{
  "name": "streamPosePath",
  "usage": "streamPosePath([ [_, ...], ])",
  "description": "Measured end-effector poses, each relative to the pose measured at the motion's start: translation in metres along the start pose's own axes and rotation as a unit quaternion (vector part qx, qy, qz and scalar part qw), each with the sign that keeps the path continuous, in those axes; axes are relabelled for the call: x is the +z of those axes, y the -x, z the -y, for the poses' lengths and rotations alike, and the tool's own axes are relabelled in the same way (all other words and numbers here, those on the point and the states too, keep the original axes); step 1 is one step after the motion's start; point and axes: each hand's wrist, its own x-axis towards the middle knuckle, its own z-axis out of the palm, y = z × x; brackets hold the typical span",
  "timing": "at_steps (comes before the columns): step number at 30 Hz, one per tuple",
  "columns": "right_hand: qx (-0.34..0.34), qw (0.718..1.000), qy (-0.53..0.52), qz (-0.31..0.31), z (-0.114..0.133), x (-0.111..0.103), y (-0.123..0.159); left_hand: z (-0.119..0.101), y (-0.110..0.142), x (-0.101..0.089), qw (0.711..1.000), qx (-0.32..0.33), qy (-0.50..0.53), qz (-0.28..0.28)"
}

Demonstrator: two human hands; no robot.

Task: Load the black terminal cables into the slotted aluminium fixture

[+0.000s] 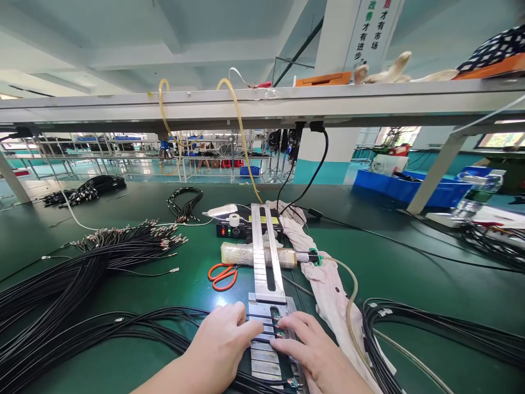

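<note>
A: Where were the 2 hands?

B: Both lay on the metal jig (pixel 266 306). The left hand (pixel 221 345) rested flat on its near left edge, fingers loosely together, clamped on nothing. The right hand (pixel 311 350) pressed its fingertips onto the thin wires (pixel 279 328) laid across the jig's slots.

A: So which step?

B: Seating wire ends, I judged. Next would call for steady, light pressure. The orange scissors (pixel 222 275) lay left of the jig.
</note>
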Motion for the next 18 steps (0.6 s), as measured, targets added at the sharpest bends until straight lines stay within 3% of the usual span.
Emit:
streamPosePath([
  [10, 0.060, 0.998, 0.006, 0.022, 0.008, 0.003, -0.009, 0.008, -0.001, 0.003, 0.999, 0.029, 0.021, 0.001],
  [18, 0.068, 0.995, -0.066, -0.028, -0.008, 0.004, 0.006, -0.007, 0.009, -0.011, 0.999, 0.016, -0.006, 0.034],
])
